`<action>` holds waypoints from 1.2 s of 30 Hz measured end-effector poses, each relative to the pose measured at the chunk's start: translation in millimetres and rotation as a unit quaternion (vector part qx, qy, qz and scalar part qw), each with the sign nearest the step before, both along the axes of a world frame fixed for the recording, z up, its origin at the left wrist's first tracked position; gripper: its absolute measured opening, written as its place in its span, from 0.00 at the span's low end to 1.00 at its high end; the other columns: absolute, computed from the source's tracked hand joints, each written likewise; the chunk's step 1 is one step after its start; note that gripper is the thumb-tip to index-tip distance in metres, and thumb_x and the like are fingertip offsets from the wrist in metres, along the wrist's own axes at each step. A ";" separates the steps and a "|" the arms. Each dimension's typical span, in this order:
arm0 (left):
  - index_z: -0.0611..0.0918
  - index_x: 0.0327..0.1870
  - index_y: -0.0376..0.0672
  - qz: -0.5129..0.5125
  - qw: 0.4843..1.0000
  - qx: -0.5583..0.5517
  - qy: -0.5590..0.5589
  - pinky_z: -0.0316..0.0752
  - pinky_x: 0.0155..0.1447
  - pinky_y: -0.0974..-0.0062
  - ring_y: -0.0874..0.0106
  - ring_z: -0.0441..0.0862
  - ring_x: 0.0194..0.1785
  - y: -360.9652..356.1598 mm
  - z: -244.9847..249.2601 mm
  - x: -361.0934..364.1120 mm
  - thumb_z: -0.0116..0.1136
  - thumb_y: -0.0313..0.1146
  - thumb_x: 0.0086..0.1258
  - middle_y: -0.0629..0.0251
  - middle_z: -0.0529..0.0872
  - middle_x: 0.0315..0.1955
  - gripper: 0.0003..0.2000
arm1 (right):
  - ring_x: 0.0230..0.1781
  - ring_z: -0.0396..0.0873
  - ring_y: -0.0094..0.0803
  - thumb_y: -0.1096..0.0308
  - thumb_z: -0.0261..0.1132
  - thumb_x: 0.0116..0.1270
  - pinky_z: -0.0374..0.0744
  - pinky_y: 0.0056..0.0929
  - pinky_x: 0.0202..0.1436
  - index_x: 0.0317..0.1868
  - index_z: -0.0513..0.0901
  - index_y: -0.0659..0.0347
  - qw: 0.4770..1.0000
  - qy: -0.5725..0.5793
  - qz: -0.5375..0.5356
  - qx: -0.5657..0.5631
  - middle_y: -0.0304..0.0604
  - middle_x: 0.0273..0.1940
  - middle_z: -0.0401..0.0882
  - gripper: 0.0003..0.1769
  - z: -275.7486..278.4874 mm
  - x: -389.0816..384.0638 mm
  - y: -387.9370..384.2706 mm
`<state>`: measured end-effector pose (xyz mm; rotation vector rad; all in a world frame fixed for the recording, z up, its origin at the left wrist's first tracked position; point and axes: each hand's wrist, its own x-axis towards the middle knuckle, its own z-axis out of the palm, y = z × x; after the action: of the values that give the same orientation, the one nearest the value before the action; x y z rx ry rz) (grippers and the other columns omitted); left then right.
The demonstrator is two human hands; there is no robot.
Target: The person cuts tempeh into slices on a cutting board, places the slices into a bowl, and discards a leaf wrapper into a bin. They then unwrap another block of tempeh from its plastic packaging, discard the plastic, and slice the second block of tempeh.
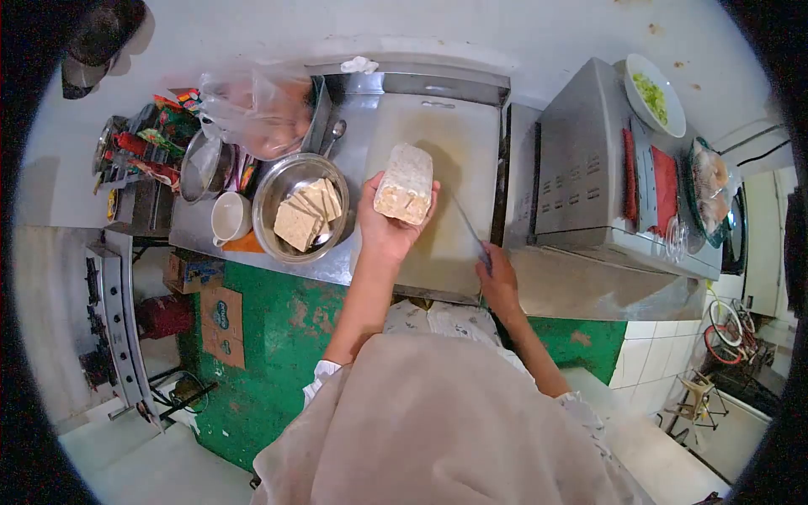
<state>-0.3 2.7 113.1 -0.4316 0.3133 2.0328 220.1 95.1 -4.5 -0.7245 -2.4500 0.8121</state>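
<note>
Our left hand [383, 225] grips a tempeh block [406, 181] above the cutting board [459, 139]; our right hand [498, 279] clasps a knife [467, 223]; a bowl [280, 181] sits left of both hands

No legible text, box [220, 324] logo blurred
</note>
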 end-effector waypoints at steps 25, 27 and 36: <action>0.68 0.58 0.41 0.229 0.950 0.022 0.213 0.75 0.51 0.67 0.62 0.79 0.46 10.6 127.8 22.3 0.39 0.52 0.68 0.50 0.79 0.45 0.26 | 0.37 0.74 0.36 0.80 0.69 0.49 0.73 0.30 0.40 0.39 0.79 0.59 0.948 0.297 0.067 0.091 0.39 0.34 0.78 0.16 255.7 -124.4 -26.8; 0.68 0.58 0.41 0.227 0.948 0.022 0.222 0.74 0.52 0.68 0.63 0.79 0.47 8.9 126.0 21.9 0.39 0.52 0.68 0.50 0.79 0.45 0.27 | 0.37 0.74 0.36 0.79 0.69 0.49 0.73 0.30 0.39 0.39 0.79 0.58 0.950 0.291 0.068 0.086 0.38 0.34 0.79 0.16 253.8 -126.5 -26.9; 0.69 0.60 0.41 0.231 0.945 -0.003 0.234 0.76 0.53 0.66 0.59 0.79 0.49 4.4 122.1 17.7 0.39 0.51 0.66 0.50 0.78 0.50 0.27 | 0.35 0.74 0.40 0.76 0.68 0.50 0.74 0.35 0.37 0.41 0.77 0.53 0.946 0.302 0.087 0.086 0.44 0.33 0.73 0.17 248.7 -131.9 -27.5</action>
<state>17.4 7.1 235.2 -0.0092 0.5457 2.5898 88.2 67.6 244.2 -0.1539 -2.0007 0.7357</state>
